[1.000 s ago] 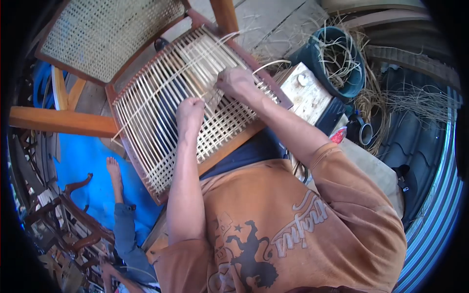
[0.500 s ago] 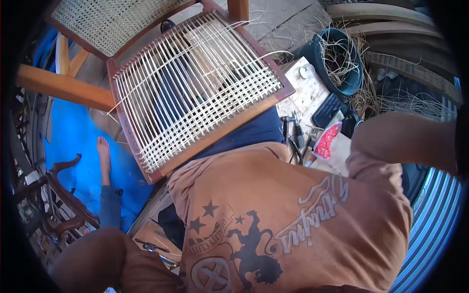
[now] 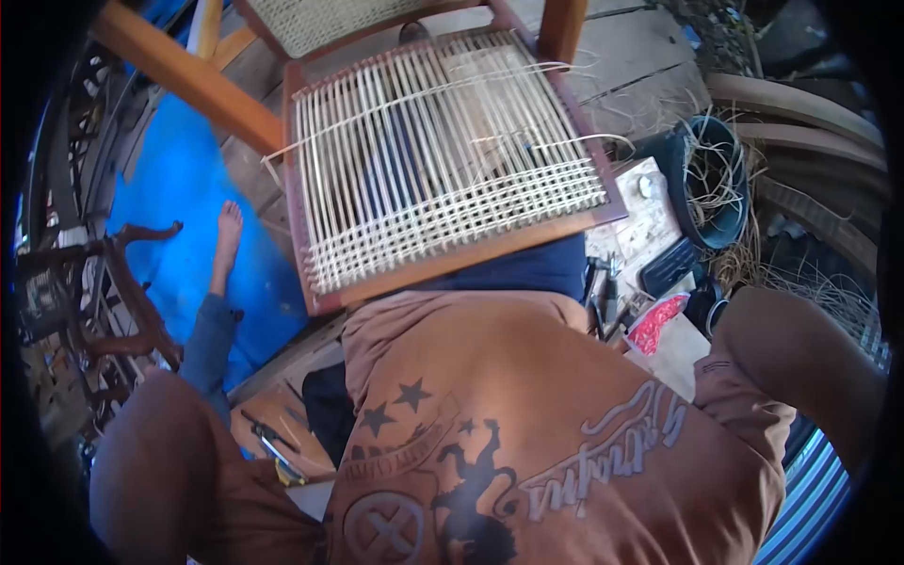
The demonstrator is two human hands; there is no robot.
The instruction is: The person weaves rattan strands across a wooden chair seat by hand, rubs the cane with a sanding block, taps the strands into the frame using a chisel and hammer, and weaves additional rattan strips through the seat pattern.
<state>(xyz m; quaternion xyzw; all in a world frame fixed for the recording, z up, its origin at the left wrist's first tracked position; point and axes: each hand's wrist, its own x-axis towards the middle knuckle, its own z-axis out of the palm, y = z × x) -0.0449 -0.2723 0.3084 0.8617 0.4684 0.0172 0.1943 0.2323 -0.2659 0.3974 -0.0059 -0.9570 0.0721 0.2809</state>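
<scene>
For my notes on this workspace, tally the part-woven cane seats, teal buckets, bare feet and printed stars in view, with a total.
Rectangular, part-woven pale cane seat: 1
Round dark-teal bucket: 1
Bare foot, at the picture's left: 1
Dark five-pointed stars printed on the brown cloth shirt: 3
Total: 6

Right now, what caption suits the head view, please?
Partly woven cane chair seat near a bucket of strands, both hands unseen.
</scene>
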